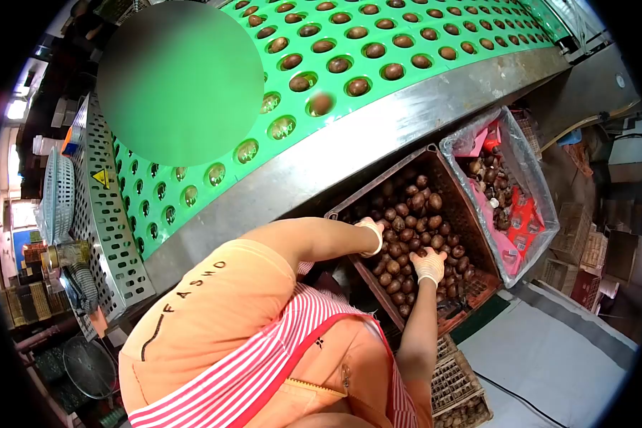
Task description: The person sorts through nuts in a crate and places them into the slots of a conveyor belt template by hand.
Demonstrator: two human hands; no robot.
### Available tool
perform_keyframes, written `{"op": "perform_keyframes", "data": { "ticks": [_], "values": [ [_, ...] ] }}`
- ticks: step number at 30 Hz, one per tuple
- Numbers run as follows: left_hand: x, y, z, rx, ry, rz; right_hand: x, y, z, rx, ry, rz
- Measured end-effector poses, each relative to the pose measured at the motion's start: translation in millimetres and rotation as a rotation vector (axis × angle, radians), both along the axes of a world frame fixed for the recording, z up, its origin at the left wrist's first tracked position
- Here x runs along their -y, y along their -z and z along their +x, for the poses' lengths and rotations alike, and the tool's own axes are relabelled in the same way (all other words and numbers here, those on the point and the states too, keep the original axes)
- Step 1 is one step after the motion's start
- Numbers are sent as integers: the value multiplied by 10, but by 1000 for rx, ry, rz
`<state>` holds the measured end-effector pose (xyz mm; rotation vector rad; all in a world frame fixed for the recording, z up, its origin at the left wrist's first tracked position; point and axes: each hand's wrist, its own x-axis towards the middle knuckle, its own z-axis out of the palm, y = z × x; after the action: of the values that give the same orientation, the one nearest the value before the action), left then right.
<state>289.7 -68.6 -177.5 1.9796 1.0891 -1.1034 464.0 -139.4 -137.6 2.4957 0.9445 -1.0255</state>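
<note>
Shiny, round brown balls [406,235] lie in a crate [469,207]. Left hand [372,232] and right hand [429,265] hide their tips; can't tell their grip.

Dark-brown, egg-shaped objects [406,234], smooth and glossy, heaped in contact with one another at varied orientations within a rectangular reddish-brown crate [471,203], below its rim.

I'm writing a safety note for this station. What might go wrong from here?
The left hand and right hand reach into a crate of loosely piled brown round items, so some could knock together and crack. One might slip and fall into the plastic-lined bin beside the crate. The black cable across the pale floor might trip someone.
</note>
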Motion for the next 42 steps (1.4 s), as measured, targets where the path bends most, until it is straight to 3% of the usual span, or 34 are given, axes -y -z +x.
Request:
{"op": "perform_keyframes", "data": {
  "ticks": [1, 2, 5, 6, 8, 9, 10, 11, 12, 13, 14, 15, 17, 19, 21, 22, 23, 24, 25, 26, 27, 29, 31, 32, 34, 35, 37, 39, 42],
  "values": [
    [-49, -310, -71, 24, 512, 59, 39, 7, 14, -19, -48, 19],
    [-35, -334, -63, 1, -273, -28, 45, -4, 48, -59, -43, 11],
    [77, 286, 119, -139, 235, 52, 52, -28, 134, -127, -121, -20],
    [89, -86, 178, -152, 55, 165, 172, 450, 385, -242, -156, 50],
    [93, 121, 230, -138, 259, 165, 223, 494, 420, -390, -127, 122],
    [23, -33, 224, -101, 287, 161, 276, 582, 431, -438, -74, 176],
    [11, -30, 205, -93, 289, 192, 309, 550, 403, -483, -34, 206],
    [-43, -46, 161, -36, 77, 121, 334, 554, 369, -468, 24, 219],
    [-40, 207, 155, 31, 81, 120, 363, 565, 360, -510, 26, 222],
    [-109, 155, 116, 95, 86, 132, 352, 551, 346, -553, 23, 237],
    [-135, 81, 64, 149, 266, 107, 356, 513, 342, -589, -20, 232],
    [-182, -349, -20, 191, 446, 90, 426, 902, 406, -637, 18, 236],
    [-290, -586, -83, 406, 207, -85, 443, 756, 353, -742, 79, 248],
    [-337, -358, -133, 693, 4, -133, 431, 742, 320, -709, -1, 281],
    [-311, -854, -302, 923, -406, -540, 511, 1248, 469, -778, 28, 356],
    [-326, -542, -303, 1174, -439, -518, 540, 1100, 420, -745, 217, 330],
    [-312, -1022, -479, 1285, -518, -710, 534, 938, 433, -745, 83, 429],
    [-232, -1255, -619, 1415, -682, -787, 600, 735, 351, -845, 252, 620],
    [-244, -1211, -773, 1409, -848, -852, 592, -146, 71, -838, 576, 499],
    [-231, -1231, -923, 1486, -987, -1066, 588, -177, 88, -949, 681, 573],
    [-120, -1608, -1073, 1567, -1222, -946, 534, 76, 264, -1046, 769, 606],
    [-189, -1469, -1407, 1705, -1290, -1124, 327, -226, 91, -1124, 857, 763],
    [-203, -1490, -1795, 1742, -1392, -1043, 3, -512, -91, -1207, 674, 842],
    [-213, -1542, -2025, 1762, -1391, -884, -187, -773, -332, -1191, 539, 932],
    [-234, -1736, -2553, 1696, -1428, -460, -554, -1304, -838, -1083, 443, 863],
    [-302, -1818, -2838, 1609, -1447, -190, -790, -1260, -998, -1153, 348, 874],
    [-534, -1794, -3314, 1584, -1587, 27, -1273, -1468, -1579, -1174, 185, 821],
    [-906, -1553, -3611, 1652, -1613, 94, -1726, -1639, -2211, -1243, 55, 802],
    [-1263, -1291, -3651, 1511, -1699, 76, -2357, -1570, -3037, -1365, -78, 721]
  ]
}}
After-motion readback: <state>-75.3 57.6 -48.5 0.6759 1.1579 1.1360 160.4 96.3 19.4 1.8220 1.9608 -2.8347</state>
